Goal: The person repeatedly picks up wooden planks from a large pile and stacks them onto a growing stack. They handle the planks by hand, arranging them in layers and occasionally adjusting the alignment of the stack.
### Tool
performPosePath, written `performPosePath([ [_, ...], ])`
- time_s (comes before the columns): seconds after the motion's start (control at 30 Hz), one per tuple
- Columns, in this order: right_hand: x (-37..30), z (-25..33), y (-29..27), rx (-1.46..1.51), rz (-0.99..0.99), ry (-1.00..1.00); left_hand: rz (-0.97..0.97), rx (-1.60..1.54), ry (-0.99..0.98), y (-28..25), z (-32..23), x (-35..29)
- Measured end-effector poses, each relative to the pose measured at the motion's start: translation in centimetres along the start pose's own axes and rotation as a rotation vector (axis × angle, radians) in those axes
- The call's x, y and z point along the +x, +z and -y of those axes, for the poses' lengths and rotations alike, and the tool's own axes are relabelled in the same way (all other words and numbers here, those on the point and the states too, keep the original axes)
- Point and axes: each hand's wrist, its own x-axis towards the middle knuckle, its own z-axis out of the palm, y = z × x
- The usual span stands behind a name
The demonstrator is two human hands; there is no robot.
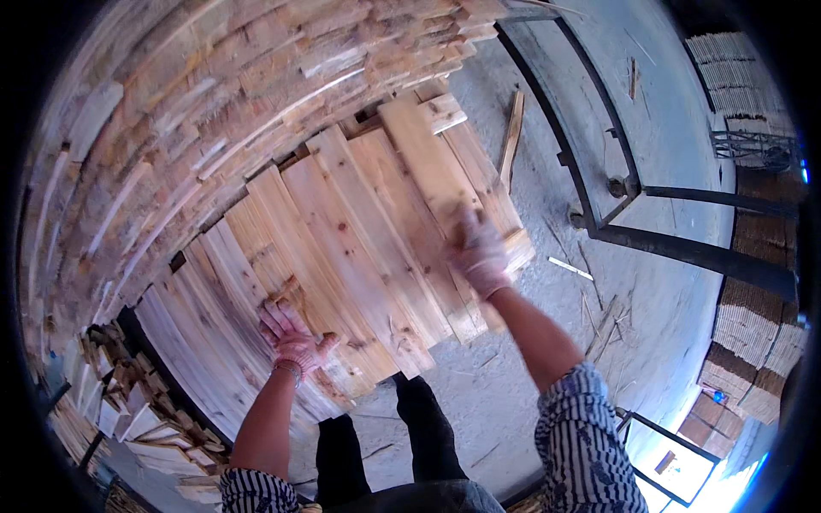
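Striped sleeves (581,436) and dark trousers (385,445) fill the lower edge, with both bare forearms reaching up toward a low stack of pale planks (342,239) laid side by side. On the person's left, the left hand (293,340) rests flat on the near end of one plank, its fingers (275,318) spread and released, clasping nothing, a bracelet at the wrist. Further up and to the right, the right hand (479,252) is blurred; it lies on a long plank (428,171) that sits atop the others near the stack's right edge, and whether its fingers grip the wood or only press on it cannot be told. Behind the stack rises a tall wall of piled boards (171,111). To the right lies a grey concrete floor (530,376) strewn with splinters, crossed by a dark metal frame (684,248). Short offcuts (137,402) crowd the lower left.
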Motion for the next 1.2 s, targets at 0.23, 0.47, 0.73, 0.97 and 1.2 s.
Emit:
performPosePath([
  [0.23,0.7,-1.7,3.1,-0.411,-0.203,-0.072,-0.024,0.01,0.04,1.3,-1.4,0.8],
  [0.47,-0.9,3.0,2.2,-0.396,-0.087,-0.332,-0.104,-0.155,0.121,-0.5,1.9,-0.8],
  [0.73,-22.7,7.2,9.5,-0.073,0.933,-0.756,-0.007,-1.417,-0.205,10.3,7.9,-18.5],
  [0.97,-32.6,14.4,8.2,-0.389,1.163,-0.678,-0.416,-1.701,-1.023,32.9,13.9,-38.1],
  [1.2,-38.3,22.9,16.6,-0.471,1.195,-0.732,-0.601,-2.004,-0.971,36.0,28.0,-40.1],
])
